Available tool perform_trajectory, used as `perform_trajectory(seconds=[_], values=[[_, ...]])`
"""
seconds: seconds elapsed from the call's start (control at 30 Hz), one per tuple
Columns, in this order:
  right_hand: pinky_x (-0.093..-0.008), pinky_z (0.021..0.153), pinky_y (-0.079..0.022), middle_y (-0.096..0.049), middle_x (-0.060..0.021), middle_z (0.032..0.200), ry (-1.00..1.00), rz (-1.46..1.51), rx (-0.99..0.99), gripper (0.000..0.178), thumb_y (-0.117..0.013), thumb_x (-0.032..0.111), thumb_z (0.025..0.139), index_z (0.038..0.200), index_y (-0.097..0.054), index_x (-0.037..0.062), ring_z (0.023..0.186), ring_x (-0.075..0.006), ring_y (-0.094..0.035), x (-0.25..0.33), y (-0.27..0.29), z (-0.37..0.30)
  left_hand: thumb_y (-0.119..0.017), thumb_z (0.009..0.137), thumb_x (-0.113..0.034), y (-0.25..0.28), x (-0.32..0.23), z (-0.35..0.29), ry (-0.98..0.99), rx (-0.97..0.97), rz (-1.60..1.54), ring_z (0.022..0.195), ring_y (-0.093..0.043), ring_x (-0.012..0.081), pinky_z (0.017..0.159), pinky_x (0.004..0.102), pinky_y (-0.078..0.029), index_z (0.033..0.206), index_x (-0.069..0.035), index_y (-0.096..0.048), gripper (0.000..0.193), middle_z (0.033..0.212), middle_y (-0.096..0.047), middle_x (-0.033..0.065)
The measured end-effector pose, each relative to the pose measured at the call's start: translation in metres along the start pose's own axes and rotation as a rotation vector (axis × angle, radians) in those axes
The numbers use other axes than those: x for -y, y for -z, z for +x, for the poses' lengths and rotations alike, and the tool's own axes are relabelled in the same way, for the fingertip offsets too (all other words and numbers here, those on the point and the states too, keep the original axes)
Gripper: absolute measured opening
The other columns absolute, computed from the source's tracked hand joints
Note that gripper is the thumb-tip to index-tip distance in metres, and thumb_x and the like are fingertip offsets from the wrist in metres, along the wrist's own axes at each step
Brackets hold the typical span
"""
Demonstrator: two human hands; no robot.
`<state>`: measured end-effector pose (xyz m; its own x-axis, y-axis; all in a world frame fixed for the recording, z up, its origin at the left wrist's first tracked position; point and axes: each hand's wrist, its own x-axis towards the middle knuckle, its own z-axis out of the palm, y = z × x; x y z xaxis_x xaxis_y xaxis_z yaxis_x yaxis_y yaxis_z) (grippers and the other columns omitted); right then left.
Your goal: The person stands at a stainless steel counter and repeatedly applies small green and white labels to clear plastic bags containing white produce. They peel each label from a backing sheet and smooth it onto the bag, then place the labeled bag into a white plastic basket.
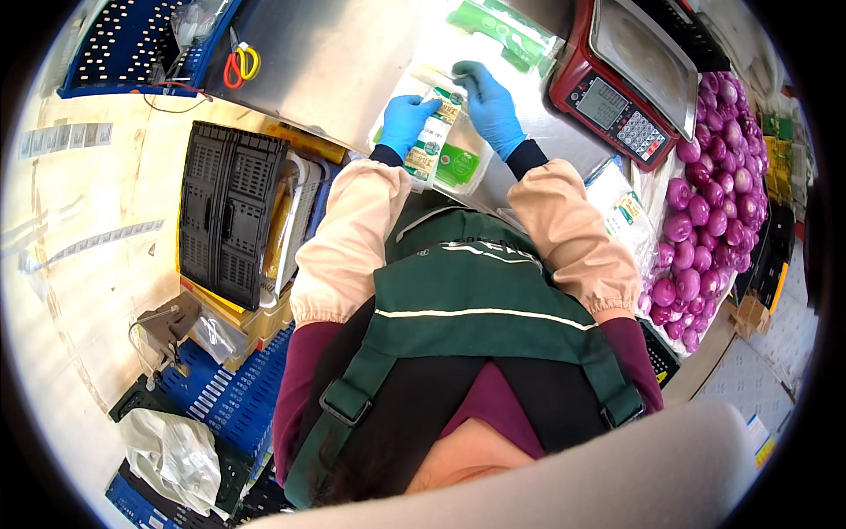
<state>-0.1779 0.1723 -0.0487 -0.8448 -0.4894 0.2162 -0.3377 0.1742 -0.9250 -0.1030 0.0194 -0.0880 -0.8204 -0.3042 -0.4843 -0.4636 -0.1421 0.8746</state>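
Left grip (405,124), gloved in blue, closes on a printed strip (426,150) in white, green and yellow, the thumb laid over its left edge, as the head view shows it. Right grip (492,110), in a matching glove, is bent with its fingers curled toward the strip's upper end; whether it pinches anything there cannot be made out. The strip lies slantwise between the two, near the front edge of a metal bench (322,57), over a clear plastic package with a green label (458,165) that shows to its right. Beyond the hands, more green-printed packaging (507,37) lies on the bench under bright glare. Scissors (233,70) with one red and one yellow handle rest well to the left, near a blue perforated crate (119,48). To the right stands a red weighing scale (573,66) with a metal pan (648,57), its display and keypad turned toward the person. Just below the scale is a clear bag (624,207) with a printed label, and beside that a large heap of purple onions (714,203). Peach sleeves (568,220) cover the person's forearms, above a dark green apron (471,295). A black crate (231,212) stands left of the left forearm.
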Motion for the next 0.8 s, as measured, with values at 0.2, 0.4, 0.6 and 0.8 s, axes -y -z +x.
perform_trajectory(seconds=[0.2,0.4,0.6,0.8], values=[[-0.0398,0.089,-0.049,-0.063,-0.0215,0.113,-0.131,-0.520,0.484,0.031,-0.053,0.012,0.090,0.120,-0.051,0.0073,0.103,-0.0383,-0.062,-0.031,0.001,-0.019,-0.069,0.088,-0.033,0.015,-0.019,-0.027,0.223,0.396,-0.100,0.069,-0.066,0.0148,0.060,0.0284,-0.052,0.107,0.007,-0.062,0.044,0.086,-0.069,0.0102],[-0.0430,0.097,-0.044,-0.040,-0.0224,0.145,0.240,-0.491,0.675,0.052,-0.070,0.027,0.077,0.120,-0.048,0.0100,0.119,-0.0406,-0.051,-0.028,0.017,-0.031,-0.065,0.091,-0.019,0.095,-0.028,-0.121,0.318,0.616,0.015,0.097,-0.063,0.0139,0.087,0.0267,-0.050,0.126,0.002,-0.056,0.042,0.115,-0.065,0.0100],[-0.0384,0.101,-0.042,-0.029,-0.0115,0.155,0.080,-0.197,0.621,0.018,-0.068,0.021,0.082,0.081,-0.066,0.0036,0.126,-0.0369,-0.048,-0.045,0.012,-0.040,-0.062,0.091,-0.007,0.109,-0.030,-0.138,-0.028,0.145,-0.444,0.096,-0.065,0.0153,0.082,0.0282,-0.054,0.126,0.000,-0.055,0.036,0.115,-0.065,0.0105],[-0.0339,0.101,-0.043,-0.052,-0.0177,0.137,-0.035,-0.109,0.629,0.024,-0.064,0.021,0.090,0.099,-0.068,-0.0004,0.117,-0.0319,-0.057,-0.037,0.019,-0.027,-0.058,0.091,-0.002,0.089,-0.025,-0.123,-0.094,0.160,-0.356,0.100,-0.065,0.0170,0.087,0.0291,-0.053,0.131,0.002,-0.051,0.041,0.117,-0.064,0.0115]])
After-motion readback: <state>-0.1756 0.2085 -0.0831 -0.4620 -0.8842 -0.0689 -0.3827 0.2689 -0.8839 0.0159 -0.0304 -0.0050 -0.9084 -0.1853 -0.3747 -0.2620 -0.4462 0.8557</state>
